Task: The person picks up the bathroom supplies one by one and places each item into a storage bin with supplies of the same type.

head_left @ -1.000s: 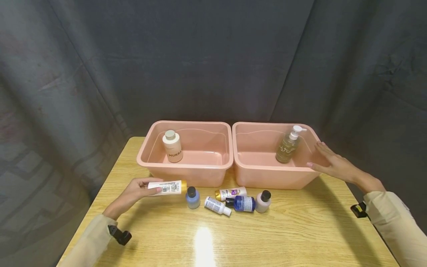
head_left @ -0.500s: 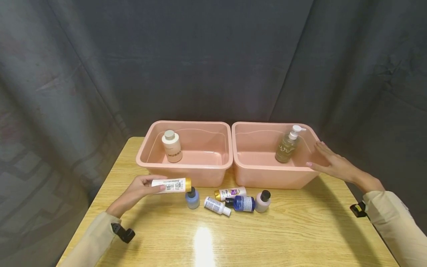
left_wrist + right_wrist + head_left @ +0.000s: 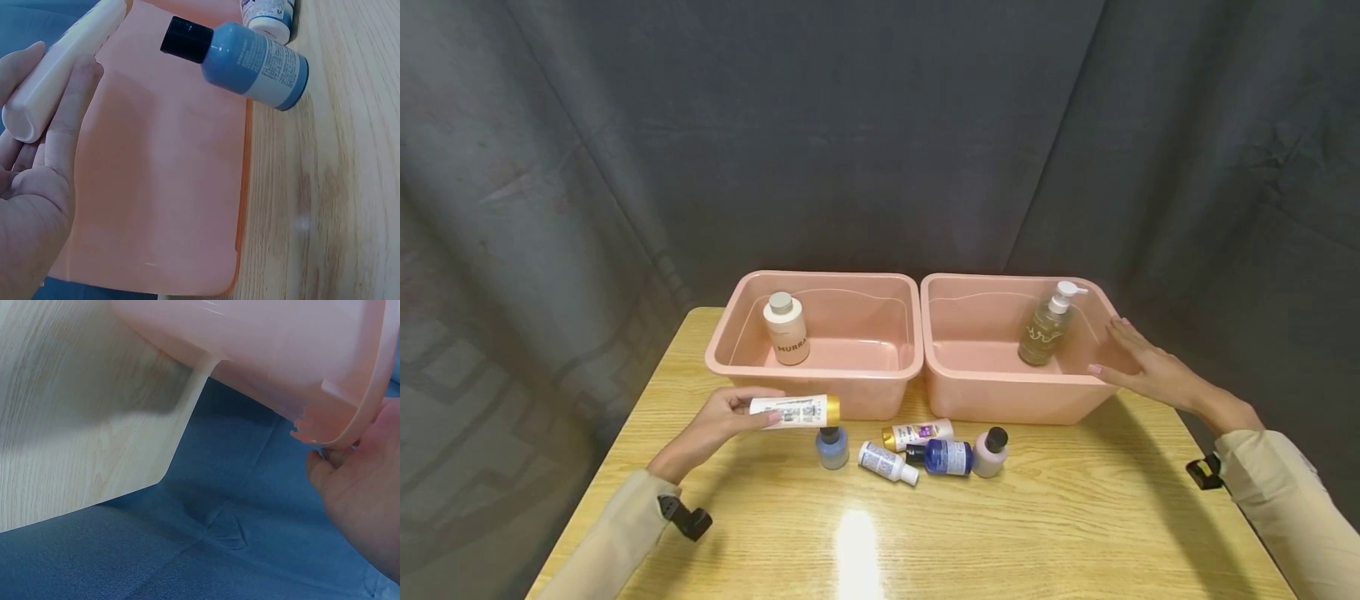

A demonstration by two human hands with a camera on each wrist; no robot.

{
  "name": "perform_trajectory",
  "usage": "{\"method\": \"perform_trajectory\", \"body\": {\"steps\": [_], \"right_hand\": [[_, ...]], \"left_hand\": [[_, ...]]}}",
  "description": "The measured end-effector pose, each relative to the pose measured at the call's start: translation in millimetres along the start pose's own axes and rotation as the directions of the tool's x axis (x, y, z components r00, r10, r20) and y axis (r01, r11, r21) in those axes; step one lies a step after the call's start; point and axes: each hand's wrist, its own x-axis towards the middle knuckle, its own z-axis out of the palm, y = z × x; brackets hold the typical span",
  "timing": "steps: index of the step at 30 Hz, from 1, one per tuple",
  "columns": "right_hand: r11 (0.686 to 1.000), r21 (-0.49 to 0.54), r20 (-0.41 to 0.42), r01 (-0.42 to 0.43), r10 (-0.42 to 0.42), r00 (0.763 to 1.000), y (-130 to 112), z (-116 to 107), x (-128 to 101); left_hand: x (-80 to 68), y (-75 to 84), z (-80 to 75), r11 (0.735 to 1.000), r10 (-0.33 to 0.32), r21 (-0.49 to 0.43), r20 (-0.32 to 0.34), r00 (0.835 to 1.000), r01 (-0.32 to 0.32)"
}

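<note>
My left hand [image 3: 718, 429] holds a white squeeze tube [image 3: 790, 412] with a gold cap, lying level in front of the left pink bin [image 3: 820, 372]. In the left wrist view the tube [image 3: 62, 72] sits between thumb and fingers. Just below the cap stands a blue bottle [image 3: 832, 451] with a black cap. My right hand [image 3: 1157, 375] grips the right corner of the right pink bin [image 3: 1000, 377]; in the right wrist view, bent fingertips [image 3: 319, 469] show beneath the bin's rim [image 3: 375, 394].
A cream MURRA bottle [image 3: 788, 333] stands in the left bin, a green pump bottle [image 3: 1041, 333] in the right. On the table lie a small white bottle [image 3: 887, 462], a gold-capped bottle [image 3: 921, 432] and a dark blue bottle [image 3: 950, 457]. A pinkish black-capped bottle [image 3: 989, 456] stands beside them.
My left hand has carried the white tube a little to the right and slightly up, so its gold cap now overlaps the blue bottle's cap. The right hand stays put.
</note>
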Motion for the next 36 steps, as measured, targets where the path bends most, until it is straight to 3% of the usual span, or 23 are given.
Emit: {"method": "perform_trajectory", "body": {"steps": [13,21,28,36], "right_hand": [[1.000,0.009,0.012,-0.018,0.018,1.000,-1,-2,0],[1.000,0.009,0.023,-0.024,0.023,0.999,-1,-1,0],[0.999,0.021,0.030,-0.029,0.028,0.999,-2,0,-1],[0.999,0.029,0.036,-0.044,0.042,0.998,-3,0,-1]], "left_hand": [[11.6,6.9,9.4,0.998,0.049,-0.047,0.035,0.998,-0.047],[18.3,14.7,14.7,0.995,0.074,-0.064,0.012,0.997,-0.073],[23.4,23.2,18.5,0.999,0.040,-0.024,-0.027,0.999,-0.041],[32.3,33.6,27.2,0.998,0.060,-0.024,-0.032,0.998,-0.060]]}}
